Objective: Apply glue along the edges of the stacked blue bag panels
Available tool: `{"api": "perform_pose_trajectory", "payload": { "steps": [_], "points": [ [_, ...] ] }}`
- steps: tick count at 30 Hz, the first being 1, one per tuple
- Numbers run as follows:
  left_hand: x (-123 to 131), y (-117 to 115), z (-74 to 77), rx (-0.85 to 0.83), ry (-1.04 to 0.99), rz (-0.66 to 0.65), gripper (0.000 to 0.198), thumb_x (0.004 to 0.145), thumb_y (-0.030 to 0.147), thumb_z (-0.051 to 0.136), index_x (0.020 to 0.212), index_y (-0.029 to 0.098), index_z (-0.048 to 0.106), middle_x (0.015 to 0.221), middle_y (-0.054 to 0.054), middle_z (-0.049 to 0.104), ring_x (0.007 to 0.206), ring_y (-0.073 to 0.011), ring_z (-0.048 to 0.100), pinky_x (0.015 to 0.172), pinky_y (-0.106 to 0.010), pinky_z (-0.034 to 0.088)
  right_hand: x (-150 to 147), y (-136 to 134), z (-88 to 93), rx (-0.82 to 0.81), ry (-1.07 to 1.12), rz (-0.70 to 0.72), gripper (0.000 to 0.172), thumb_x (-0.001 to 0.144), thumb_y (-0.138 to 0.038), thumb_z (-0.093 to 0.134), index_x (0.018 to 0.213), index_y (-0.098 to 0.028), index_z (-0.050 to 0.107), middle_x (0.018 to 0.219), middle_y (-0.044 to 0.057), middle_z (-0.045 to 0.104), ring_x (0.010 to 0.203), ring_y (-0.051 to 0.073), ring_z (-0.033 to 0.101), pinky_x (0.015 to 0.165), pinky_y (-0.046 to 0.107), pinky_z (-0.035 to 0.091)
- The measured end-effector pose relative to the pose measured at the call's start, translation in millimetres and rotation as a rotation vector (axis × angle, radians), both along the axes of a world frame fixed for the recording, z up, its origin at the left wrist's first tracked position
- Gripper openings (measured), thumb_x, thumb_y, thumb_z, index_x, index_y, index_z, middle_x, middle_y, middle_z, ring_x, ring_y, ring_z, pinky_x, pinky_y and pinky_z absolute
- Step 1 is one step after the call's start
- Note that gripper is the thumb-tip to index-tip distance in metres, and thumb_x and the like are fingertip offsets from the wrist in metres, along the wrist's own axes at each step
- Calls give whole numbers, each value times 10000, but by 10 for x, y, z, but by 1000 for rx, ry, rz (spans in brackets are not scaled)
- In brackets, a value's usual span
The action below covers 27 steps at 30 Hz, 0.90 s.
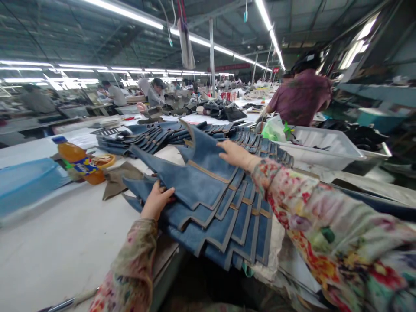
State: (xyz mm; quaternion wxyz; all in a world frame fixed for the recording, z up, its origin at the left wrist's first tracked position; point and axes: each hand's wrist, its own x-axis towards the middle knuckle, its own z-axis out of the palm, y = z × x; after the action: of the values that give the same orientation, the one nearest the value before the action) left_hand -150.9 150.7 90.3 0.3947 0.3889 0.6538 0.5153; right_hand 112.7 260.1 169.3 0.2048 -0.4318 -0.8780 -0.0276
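White worktable (65, 242) in a factory hall is covered by a fanned stack of blue cut pieces (221, 208), pinched at its near-left edge by the left hand (156, 201), thumb on top and fingers curled beneath. The top piece is pressed by the right hand (235, 154), fingers together and flat. An orange drink bottle (79, 162) holding orange liquid is lying left of the left fingers, and a white bin (338, 158) with a few dark scraps is seen beyond the right fingers.

Left hand (157, 200) at seven o'clock, curled closed, right hand (234, 154) just off centre at three o'clock, flat, palm down
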Motion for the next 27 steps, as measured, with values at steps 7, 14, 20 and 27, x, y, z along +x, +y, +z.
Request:
{"api": "perform_pose_trajectory", "payload": {
  "steps": [7, 14, 20, 27],
  "points": [
    [-60, -47, -133, 32, 718, -184, 643, 778, 177, 530, 1404, 193, 386, 943, -54, 626, 803, -182, 620, 829, -351, 510, -85, -780, -1103, -153, -41, -3, 239, 927, -241, 463, 1006, -121, 654, 977, 113, 622, 974, 202, 593, 888, 318, 467],
    [-28, -5, -138, 174, 1299, -247, 341, 748, 125, 449, 990, 174, 684, 1187, -131, 521, 1133, -280, 495, 1019, -439, 401, -68, -835, -1146, -88, 121, 87, 273, 884, -139, 478, 1131, -125, 591, 1065, 118, 598, 1060, 213, 543, 940, 365, 449],
    [-88, -37, -162, 365, 1136, -405, 360, 771, 99, 357, 1041, 150, 588, 1197, -106, 582, 1138, -206, 522, 1055, -378, 386, -113, -885, -1203, -54, 136, 9, 242, 897, -224, 504, 1099, -134, 602, 1032, 123, 610, 1017, 235, 558, 905, 384, 462],
    [-82, -152, -200, 428, 1094, -302, 370, 809, 132, 346, 1078, 145, 600, 1087, -101, 610, 1077, -210, 536, 1014, -355, 409, -58, -919, -1132, -217, 246, -95, 315, 930, -339, 465, 1133, -136, 592, 932, 88, 683, 910, 214, 629, 844, 338, 472]
  ]
}}
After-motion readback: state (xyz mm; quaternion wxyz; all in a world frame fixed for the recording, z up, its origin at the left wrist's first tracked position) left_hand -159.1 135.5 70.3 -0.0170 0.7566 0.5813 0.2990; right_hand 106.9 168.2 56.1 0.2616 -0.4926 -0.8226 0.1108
